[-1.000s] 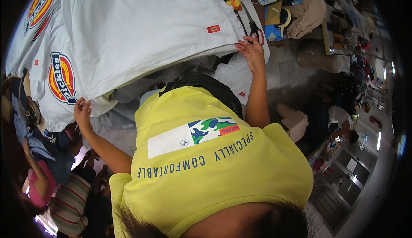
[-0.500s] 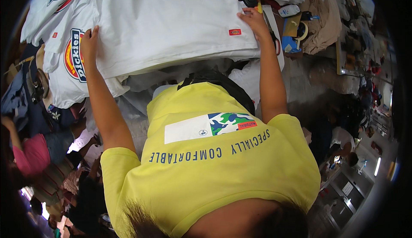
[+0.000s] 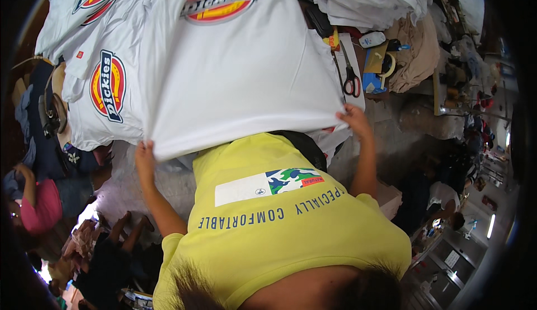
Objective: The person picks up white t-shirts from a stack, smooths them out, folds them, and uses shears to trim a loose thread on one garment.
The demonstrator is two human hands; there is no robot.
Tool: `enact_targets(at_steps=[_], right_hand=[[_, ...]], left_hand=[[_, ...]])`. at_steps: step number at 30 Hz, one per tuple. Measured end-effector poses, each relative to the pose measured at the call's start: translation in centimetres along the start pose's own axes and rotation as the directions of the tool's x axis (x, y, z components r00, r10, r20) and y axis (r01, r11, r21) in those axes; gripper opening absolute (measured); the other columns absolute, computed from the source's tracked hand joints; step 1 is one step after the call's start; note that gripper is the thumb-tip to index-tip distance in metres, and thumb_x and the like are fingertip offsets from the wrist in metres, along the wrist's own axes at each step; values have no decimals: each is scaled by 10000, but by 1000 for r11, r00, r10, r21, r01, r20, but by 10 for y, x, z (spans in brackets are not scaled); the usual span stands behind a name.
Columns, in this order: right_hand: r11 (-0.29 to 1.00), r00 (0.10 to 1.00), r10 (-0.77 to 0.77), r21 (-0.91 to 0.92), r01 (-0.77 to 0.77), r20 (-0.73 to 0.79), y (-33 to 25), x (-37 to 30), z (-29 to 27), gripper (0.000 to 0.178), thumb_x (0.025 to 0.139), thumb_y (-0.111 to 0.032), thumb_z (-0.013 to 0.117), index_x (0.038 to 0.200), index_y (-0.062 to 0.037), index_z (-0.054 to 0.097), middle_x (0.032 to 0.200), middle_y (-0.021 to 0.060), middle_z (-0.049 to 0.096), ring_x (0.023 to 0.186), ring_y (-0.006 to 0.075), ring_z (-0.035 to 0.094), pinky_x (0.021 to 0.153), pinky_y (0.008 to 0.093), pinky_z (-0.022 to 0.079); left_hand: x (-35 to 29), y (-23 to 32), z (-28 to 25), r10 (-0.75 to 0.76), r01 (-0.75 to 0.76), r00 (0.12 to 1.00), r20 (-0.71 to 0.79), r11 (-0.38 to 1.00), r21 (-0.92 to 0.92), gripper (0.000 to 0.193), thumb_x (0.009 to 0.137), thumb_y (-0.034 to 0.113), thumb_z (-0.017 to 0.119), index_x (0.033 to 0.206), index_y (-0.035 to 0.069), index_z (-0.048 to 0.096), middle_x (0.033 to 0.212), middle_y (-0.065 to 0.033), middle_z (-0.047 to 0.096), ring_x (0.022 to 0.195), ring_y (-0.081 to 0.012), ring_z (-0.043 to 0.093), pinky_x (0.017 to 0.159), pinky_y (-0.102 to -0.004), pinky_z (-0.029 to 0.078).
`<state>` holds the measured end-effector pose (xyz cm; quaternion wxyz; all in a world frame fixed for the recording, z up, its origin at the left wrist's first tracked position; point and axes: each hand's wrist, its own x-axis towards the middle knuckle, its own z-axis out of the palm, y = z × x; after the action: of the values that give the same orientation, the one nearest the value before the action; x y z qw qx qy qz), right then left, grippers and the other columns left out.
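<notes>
A white T-shirt with a red, yellow and blue chest print is stretched out before me, its near edge drawn over the table's front toward my body. My left hand pinches the near left corner of that edge. At the near right corner, my right hand grips the cloth between thumb and fingers. Beneath and to the left lie more white printed T-shirts. Part of the table's front edge is hidden by the stretched shirt.
Red-handled scissors lie right of the shirt, beside a tape roll and a white bottle. A pile of white garments stands at the far right, brown cloth next to it. People work at the lower left and right.
Both hands have come toward my body, pulling the T-shirt's near edge with them. Its chest print has come into view, and the scissors are now uncovered.
</notes>
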<state>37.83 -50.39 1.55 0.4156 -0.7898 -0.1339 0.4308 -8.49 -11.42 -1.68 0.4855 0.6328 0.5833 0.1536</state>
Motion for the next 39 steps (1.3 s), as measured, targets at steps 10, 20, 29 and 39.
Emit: enact_targets(at_steps=[10, 20, 29, 39], right_hand=[[876, 919, 253, -476, -85, 302, 46, 35, 30, 178, 773, -221, 612, 785, -45, 584, 606, -11, 533, 495, 83, 485, 449, 222, 391], [665, 740, -672, -465, 585, -30, -127, 178, 85, 470, 744, -296, 662, 1083, 2, 532, 1001, 144, 533, 919, 219, 530, 789, 306, 426], [695, 730, -653, -225, 683, 202, -142, 165, 106, 399, 772, -237, 598, 1084, 0, 519, 1050, 155, 551, 966, 225, 521, 848, 290, 382], [855, 900, -432, -296, 426, 47, -111, 87, 70, 213, 736, -199, 668, 867, -38, 621, 834, 42, 588, 693, 144, 522, 679, 270, 411]], left_hand=[[0, -21, 49, -27, -55, 991, 129, 802, 595, 244, 816, 232, 560, 870, -6, 572, 779, -177, 615, 746, -329, 593, 644, -380, 446], [92, 134, 75, 660, -681, 697, 280, 488, 546, 228, 817, 165, 574, 1007, 41, 550, 939, -89, 562, 893, -231, 514, 748, -337, 427], [74, 101, 25, 478, -498, 867, 142, 839, 219, 248, 877, 229, 507, 1032, 39, 473, 717, -92, 551, 658, -220, 514, 671, -305, 388], [30, 65, -17, 419, -390, 906, 51, 784, 484, 266, 731, 257, 646, 837, 37, 543, 660, -123, 565, 615, -275, 519, 685, -352, 350]])
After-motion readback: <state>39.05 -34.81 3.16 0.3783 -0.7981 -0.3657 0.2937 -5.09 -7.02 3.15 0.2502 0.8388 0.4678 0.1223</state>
